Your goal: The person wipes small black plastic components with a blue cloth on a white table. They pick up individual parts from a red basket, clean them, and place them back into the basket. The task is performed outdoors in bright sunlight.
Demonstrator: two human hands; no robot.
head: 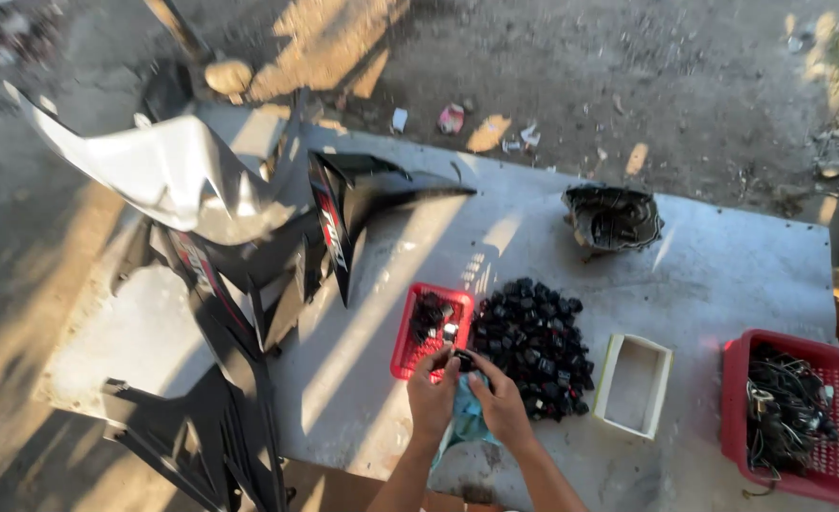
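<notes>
A grey table [704, 275] carries a pile [533, 346] of small black parts at its middle; just left of the pile sits a small red basket [410, 353] with a few such parts in it; right of the pile stands an empty white tray [634, 384], and further right a larger red basket [822, 474] full of black wires; a dark round cover [612, 218] lies at the far edge; black and white scooter panels [239, 237] crowd the table's left side. Both hands meet at the near edge, over a blue cloth [465, 422]; the left hand [432, 398] and right hand [501, 403] have fingers curled narrow, pinching one black part [463, 359] between them, beside the small basket's near corner.
</notes>
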